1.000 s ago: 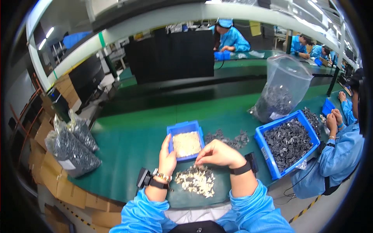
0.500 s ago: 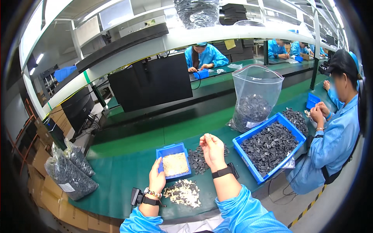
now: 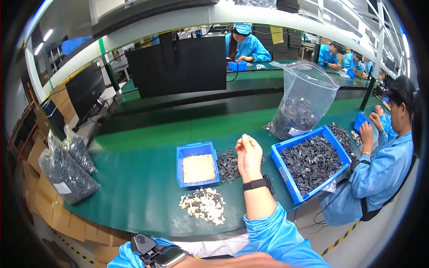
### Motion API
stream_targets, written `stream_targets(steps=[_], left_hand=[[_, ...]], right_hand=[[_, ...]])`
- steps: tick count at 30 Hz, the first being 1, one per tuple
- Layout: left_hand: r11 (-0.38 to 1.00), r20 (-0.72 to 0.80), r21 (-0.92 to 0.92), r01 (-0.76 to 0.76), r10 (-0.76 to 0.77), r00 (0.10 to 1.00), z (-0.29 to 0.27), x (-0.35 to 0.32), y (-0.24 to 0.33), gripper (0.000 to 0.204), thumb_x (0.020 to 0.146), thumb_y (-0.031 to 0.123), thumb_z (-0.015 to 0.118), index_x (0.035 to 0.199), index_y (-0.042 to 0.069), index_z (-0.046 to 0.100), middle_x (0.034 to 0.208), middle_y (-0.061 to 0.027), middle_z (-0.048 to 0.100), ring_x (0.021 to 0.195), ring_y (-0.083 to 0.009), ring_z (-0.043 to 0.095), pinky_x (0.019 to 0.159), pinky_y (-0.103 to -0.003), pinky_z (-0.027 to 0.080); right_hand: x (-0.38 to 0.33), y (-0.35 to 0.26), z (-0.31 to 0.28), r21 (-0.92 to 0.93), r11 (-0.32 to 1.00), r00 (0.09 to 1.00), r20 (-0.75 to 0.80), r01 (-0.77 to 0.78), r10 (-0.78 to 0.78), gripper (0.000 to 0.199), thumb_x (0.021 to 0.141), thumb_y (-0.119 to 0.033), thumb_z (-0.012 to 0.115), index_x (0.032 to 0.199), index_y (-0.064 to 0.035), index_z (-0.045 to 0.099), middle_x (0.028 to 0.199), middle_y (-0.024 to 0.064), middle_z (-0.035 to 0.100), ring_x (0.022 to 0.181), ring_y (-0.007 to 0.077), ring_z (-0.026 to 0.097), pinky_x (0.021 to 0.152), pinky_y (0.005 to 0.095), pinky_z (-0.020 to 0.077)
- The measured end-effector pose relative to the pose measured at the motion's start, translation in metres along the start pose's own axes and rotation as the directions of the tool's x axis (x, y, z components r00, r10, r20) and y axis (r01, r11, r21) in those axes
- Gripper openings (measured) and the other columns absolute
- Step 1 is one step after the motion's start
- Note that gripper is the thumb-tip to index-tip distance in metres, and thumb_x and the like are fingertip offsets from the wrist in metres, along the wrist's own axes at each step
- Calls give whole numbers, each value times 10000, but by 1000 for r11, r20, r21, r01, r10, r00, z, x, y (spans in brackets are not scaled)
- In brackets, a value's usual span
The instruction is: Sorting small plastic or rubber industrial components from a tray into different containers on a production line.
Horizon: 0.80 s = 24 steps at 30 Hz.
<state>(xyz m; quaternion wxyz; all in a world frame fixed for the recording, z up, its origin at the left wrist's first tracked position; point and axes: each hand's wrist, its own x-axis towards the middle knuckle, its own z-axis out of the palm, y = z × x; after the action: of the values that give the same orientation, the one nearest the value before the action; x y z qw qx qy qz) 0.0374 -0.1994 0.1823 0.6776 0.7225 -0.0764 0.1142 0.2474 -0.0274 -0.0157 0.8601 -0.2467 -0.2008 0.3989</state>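
My right hand [image 3: 249, 156] is raised over the bench with its fingertips pinched together. Something small and pale may show at the tips; I cannot make it out. My left hand [image 3: 232, 261] lies low across the bottom edge, close to my body, its fingers cut off or hidden. Left of my right hand stands a small blue bin [image 3: 180, 167] holding many small beige pieces [image 3: 199, 168]. Beside the bin, partly behind my right hand, is a pile of black plastic pieces [image 3: 228, 166]. A mixed pile of cream and black pieces [image 3: 203, 205] lies in front of the bin.
At right, a large blue tray [image 3: 286, 178] holds black pieces; behind it stands a clear bag [image 3: 308, 96] of similar pieces. More filled bags [image 3: 67, 174] stand at left. A black monitor [image 3: 178, 67] hangs ahead. A co-worker [image 3: 380, 165] sits at right; others work farther back.
My left hand has left the side of the small blue bin and come down toward my body. My right hand stays raised and pinched. The view has shifted.
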Motion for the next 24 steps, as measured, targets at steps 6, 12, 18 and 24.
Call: stream_targets(steps=[6, 12, 18, 24], left_hand=[[784, 8, 245, -570, 586, 810, 3, 14, -2, 376, 810, -16, 714, 1158, 93, 624, 1201, -309, 580, 966, -382, 613, 791, -437, 479], [692, -472, 207, -692, 690, 549, 23, 23, -19, 344, 845, 20, 675, 1168, 130, 628, 1000, -149, 669, 854, -254, 618, 678, -305, 464], [740, -296, 236, -629, 672, 679, -9, 4, -3, 297, 862, 52, 657, 1149, 123, 632, 973, -129, 663, 836, -241, 615, 672, -299, 466], [581, -243, 272, -767, 813, 530, -21, -39, 11, 255, 878, 83, 640, 1131, 116, 635, 946, -109, 656, 818, -229, 611, 665, -293, 467]], right_hand=[[5, -7, -9, -13, 1000, 1000, -9, -17, 17, 106, 936, -142, 634, 904, -41, 637, 796, 20, 623, 707, 98, 559, 680, 234, 471], [9, -11, -22, -38, 999, 999, -9, -39, 39, 98, 943, -142, 623, 907, -51, 624, 803, 20, 620, 724, 103, 561, 694, 252, 470], [4, -10, -11, -42, 997, 998, 26, -59, 61, 104, 945, -146, 619, 904, -52, 606, 804, 26, 612, 719, 111, 552, 687, 246, 470], [2, -4, -11, -94, 993, 995, 67, -67, 73, 87, 952, -155, 599, 932, -70, 598, 818, 14, 591, 751, 119, 541, 705, 261, 455]])
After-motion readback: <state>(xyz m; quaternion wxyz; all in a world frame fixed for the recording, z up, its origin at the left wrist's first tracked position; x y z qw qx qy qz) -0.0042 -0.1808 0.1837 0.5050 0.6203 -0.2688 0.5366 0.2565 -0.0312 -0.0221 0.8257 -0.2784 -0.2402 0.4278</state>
